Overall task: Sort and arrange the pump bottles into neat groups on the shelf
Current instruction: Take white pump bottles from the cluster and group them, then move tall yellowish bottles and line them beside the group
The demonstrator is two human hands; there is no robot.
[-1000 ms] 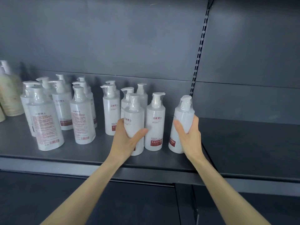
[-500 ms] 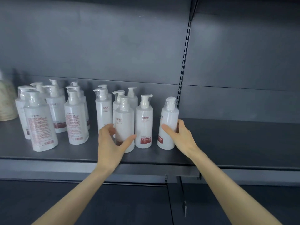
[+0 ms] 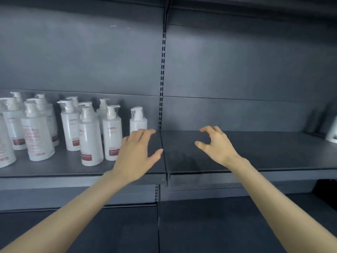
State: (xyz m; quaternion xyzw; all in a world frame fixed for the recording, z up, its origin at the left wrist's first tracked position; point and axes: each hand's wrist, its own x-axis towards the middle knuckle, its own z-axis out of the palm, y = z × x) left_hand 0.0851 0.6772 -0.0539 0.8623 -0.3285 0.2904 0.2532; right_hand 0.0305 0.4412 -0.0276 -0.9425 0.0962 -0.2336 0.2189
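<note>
Pump bottles point(image 3: 91, 136) upright in loose clusters, left part of shelf point(image 3: 255, 161). Left hand point(image 3: 135, 156) spread, right hand point(image 3: 215, 145) loosely curled; both hold nothing. Grouping seems partly done; rows need tightening.

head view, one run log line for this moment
left hand: empty, in front of rightmost pump bottle | right hand: empty, over shelf | other pump bottles: upright, at left

Dim, cool, even light; soft motion blur throughout, wide-angle bending at edges.
</note>
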